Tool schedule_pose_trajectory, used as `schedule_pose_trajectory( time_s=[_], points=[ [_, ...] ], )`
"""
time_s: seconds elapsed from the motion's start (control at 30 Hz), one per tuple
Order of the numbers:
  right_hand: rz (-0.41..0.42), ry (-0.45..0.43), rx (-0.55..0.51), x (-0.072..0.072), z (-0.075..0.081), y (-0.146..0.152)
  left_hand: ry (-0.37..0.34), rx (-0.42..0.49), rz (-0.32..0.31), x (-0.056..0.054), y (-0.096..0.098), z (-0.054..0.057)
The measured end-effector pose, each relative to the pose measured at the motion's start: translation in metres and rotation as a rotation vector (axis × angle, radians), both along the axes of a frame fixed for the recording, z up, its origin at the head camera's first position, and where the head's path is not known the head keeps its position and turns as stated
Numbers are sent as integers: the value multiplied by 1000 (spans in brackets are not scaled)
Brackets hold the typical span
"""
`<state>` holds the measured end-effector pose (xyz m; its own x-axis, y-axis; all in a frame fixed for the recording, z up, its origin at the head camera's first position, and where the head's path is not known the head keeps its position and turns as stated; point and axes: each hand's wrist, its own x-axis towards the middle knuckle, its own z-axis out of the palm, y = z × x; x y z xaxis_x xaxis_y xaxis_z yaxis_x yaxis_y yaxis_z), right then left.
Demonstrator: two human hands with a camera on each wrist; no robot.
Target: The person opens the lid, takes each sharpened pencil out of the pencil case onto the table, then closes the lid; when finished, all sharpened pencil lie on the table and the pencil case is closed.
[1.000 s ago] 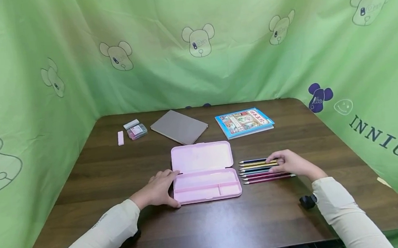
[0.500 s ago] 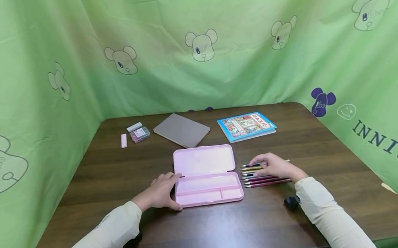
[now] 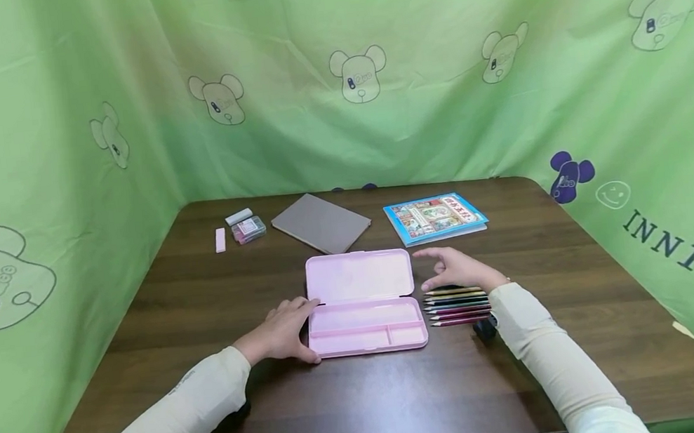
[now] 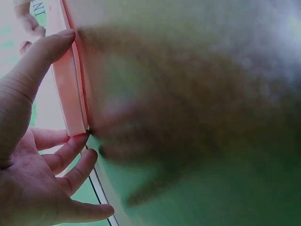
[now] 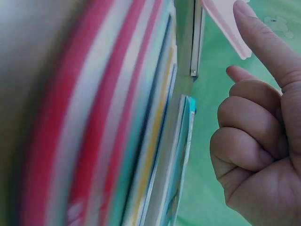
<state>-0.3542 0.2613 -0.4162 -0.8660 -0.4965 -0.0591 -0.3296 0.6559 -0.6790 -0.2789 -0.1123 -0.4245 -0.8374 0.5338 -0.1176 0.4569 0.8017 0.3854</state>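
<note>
A pink pencil case (image 3: 359, 276) lies with its lid folded back, its compartments bare. My left hand (image 3: 278, 331) holds its left end, thumb at the near corner and index finger by the hinge. In the left wrist view the fingers are spread around the end of the case (image 4: 70, 94). My right hand (image 3: 459, 269) is over the far side of the pencils (image 3: 458, 309), holding nothing. Its index finger and thumb stretch toward the case lid, and the other fingers (image 5: 247, 129) are curled in. The pencils lie side by side right of the case, their right ends partly hidden by the sleeve.
Behind the case lie a grey notebook (image 3: 322, 223) and a blue-edged picture book (image 3: 436, 217). At the back left are a small clear box (image 3: 249, 229), a white roll-shaped piece (image 3: 238, 216) and a pink-white bar (image 3: 220, 240). A green printed curtain (image 3: 289, 145) surrounds the table (image 3: 367, 405).
My right hand has moved from the pencils leftward and away from me to beside the case lid, its index finger now stretched out. The left hand stays on the case.
</note>
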Motion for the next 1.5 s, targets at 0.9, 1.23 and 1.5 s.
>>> schedule_pose_trajectory(
  time_s=[0.9, 1.23, 1.5],
  points=[
    [43, 133, -159, 47, 29, -16, 1, 135, 109, 9, -2, -3],
    [194, 237, -47, 63, 19, -35, -9, 153, 66, 13, -8, -3],
    [244, 364, 161, 72, 6, -54, 14, 98, -17, 11, -5, 6]
  ],
)
